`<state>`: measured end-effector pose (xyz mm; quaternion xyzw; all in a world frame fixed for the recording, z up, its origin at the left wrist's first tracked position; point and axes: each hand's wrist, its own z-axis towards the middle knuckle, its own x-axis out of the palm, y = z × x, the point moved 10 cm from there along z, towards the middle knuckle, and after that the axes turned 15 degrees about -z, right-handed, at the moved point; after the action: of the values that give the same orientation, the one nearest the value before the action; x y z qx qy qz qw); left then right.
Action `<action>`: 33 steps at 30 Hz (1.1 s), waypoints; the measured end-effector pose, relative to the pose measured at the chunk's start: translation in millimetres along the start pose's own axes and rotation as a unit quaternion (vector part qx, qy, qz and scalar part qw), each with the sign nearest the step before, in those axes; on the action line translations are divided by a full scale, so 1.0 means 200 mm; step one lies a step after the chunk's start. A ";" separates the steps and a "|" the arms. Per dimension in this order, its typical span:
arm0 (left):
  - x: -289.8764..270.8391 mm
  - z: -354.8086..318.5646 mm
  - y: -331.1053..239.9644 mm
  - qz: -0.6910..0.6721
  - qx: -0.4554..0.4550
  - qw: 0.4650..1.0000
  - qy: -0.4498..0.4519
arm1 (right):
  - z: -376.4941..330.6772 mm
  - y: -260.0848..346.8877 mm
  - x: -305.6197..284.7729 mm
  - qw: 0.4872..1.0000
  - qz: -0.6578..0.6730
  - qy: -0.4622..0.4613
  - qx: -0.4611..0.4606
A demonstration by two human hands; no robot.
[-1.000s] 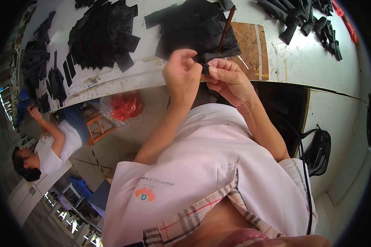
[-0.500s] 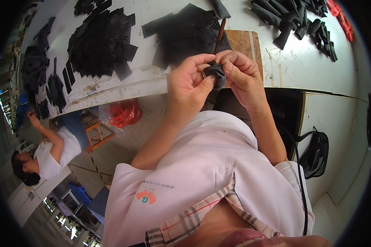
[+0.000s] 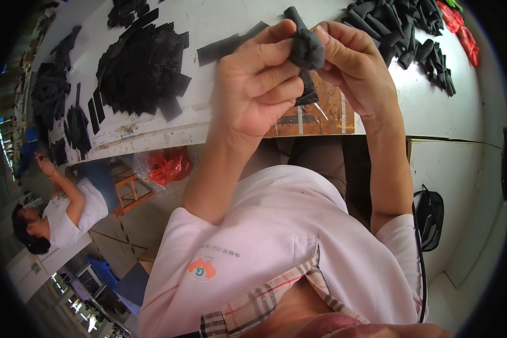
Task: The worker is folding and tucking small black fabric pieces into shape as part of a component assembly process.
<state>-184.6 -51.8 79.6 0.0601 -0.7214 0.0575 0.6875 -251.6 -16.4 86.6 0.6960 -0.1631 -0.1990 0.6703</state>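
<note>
A bunched dark grey fabric piece (image 3: 308, 50) is held up between my two hands above the far part of the table. My left hand (image 3: 262, 79) pinches its left side between thumb and fingers, the other fingers curled. On the opposite side, my right hand (image 3: 355, 62) grips the cloth with thumb and forefinger. A narrow dark fabric tube (image 3: 294, 18) shows just beyond the bunched cloth; whether the two are joined I cannot tell. Dark flat fabric strips (image 3: 225, 49) lie behind my left hand, which partly hides them.
A big heap of dark fabric strips (image 3: 141, 70) lies on the white table (image 3: 169, 132) at left. Rolled dark pieces (image 3: 397, 28) are piled at far right beside a red plastic bag (image 3: 461, 34). Beneath my hands is a worn wooden board (image 3: 335, 101). Another person (image 3: 76, 208) sits at left.
Both hands have moved farther over the table with the fabric and look larger. The brown pointed stick that stood beyond the fingers no longer shows. More of the wooden board is uncovered.
</note>
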 end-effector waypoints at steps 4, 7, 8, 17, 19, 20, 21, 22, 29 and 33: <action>-0.26 0.00 0.01 -0.114 -0.032 0.993 -0.028 | -0.01 -0.39 0.10 0.986 0.108 0.061 0.110; -0.42 -0.02 0.02 -0.100 0.004 0.992 -0.073 | -0.04 -0.51 0.13 0.974 0.141 0.073 0.161; -0.41 -0.01 0.01 -0.101 0.003 0.992 -0.075 | -0.04 -0.50 0.12 0.976 0.131 0.061 0.164; -0.42 -0.02 0.00 0.025 0.024 0.999 -0.026 | 0.02 -0.52 0.13 0.979 0.068 0.144 0.126; -0.47 -0.06 -0.03 0.145 0.069 0.983 -0.084 | -0.01 -0.54 0.15 0.970 0.155 0.138 0.126; -0.45 -0.05 -0.01 0.146 0.066 0.984 -0.083 | 0.00 -0.53 0.14 0.967 0.167 0.146 0.127; -0.40 -0.06 -0.09 0.297 0.143 0.938 -0.109 | 0.01 -0.53 0.13 0.968 0.166 0.143 0.125; -0.33 -0.08 -0.15 0.439 0.217 0.862 -0.129 | 0.01 -0.54 0.13 0.971 0.149 0.139 0.126; 0.01 -0.09 -0.15 0.674 0.344 0.652 0.047 | 0.05 -0.39 0.00 0.990 -0.124 0.051 0.046; -0.05 -0.13 -0.19 0.397 0.353 0.847 0.007 | -0.10 0.11 0.00 0.887 -0.379 -0.091 -0.249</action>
<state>-151.9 -84.1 71.0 0.0066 -0.6102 0.5767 0.5432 -241.3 -0.1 110.0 0.4942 0.1081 -0.5344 0.6771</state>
